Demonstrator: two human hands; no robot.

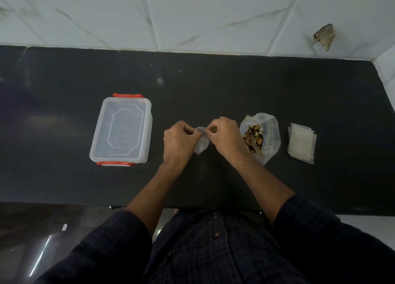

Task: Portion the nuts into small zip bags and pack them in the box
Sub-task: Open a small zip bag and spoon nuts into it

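Note:
At the middle of the black counter, my left hand (178,139) and my right hand (226,135) both pinch the top edge of a small clear zip bag (202,142) held between them. Its lower part hangs between my hands and looks empty. To the right stands an open plastic bag of mixed nuts (259,135) with a small spoon (255,144) lying in it. Further right lies a stack of small zip bags (301,142). A clear plastic box (121,130) with orange clips sits to the left with its lid on.
The black counter (213,87) runs along a white marble-tiled wall (192,16) at the back and turns at the right corner. A brown scrap (324,36) clings to the wall at upper right. The counter's front edge is just before my body.

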